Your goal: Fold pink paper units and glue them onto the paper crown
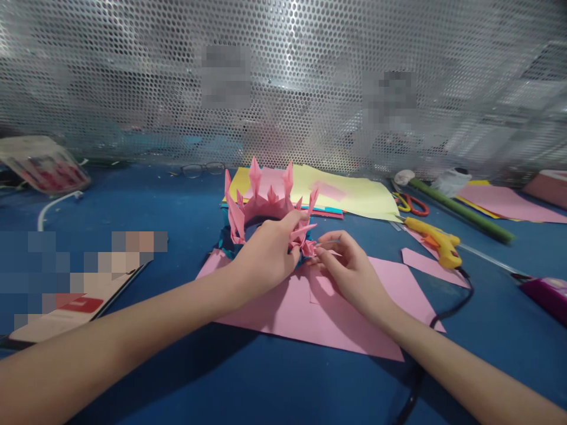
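A pink folded-paper crown with tall pointed spikes stands upright at the middle of the table, with dark teal material around its lower edge. My left hand reaches over its near right side, fingers closed around that part of the band. At the same side, my right hand pinches a small pink folded piece at the crown's edge between thumb and fingers. Its exact shape is partly hidden by my fingertips. Pink paper sheets lie flat beneath the crown and both hands.
A yellow glue gun with a black cord lies to the right, near red-and-yellow scissors and a green stick. Pale yellow sheets lie behind. A perforated metal screen closes the back; a phone-like device is at left.
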A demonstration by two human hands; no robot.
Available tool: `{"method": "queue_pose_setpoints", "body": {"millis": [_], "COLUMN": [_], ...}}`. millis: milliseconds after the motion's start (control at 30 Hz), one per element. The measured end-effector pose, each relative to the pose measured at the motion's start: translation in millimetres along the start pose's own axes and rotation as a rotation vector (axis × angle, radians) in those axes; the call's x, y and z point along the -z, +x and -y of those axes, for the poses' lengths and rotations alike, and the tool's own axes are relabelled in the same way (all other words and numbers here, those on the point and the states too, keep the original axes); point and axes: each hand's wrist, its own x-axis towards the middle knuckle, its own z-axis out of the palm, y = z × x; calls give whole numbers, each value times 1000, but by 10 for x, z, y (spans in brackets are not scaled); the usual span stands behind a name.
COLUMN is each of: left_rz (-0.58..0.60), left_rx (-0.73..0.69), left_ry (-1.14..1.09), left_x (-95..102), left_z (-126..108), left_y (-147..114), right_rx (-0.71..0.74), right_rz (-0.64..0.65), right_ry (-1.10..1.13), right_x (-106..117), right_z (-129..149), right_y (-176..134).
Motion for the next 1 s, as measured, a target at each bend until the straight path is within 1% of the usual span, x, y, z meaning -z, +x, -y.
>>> {"method": "queue_pose_setpoints", "body": {"millis": [300,467,633,767,1000], "left_rz": [-1,2,20,26,29], "left_rx": [5,-25,-60,-87,-77], "left_ry": [9,-11,-72,-94,-71], "left_x": [15,-9,-39,-27,-2], "left_z": [-20,10,47,55,26], "left_y": [1,-14,-22,-40,-65], "right_rx": [37,30,15,15,46], "right_rz": [19,6,23,30,27], "right_ry": [72,73,80,81,54], "right_x": [-17,-5,-1,-2,-2], "right_z": [-11,-47,-43,-45,-33], "right_y": [-3,10,1,-2,2]}}
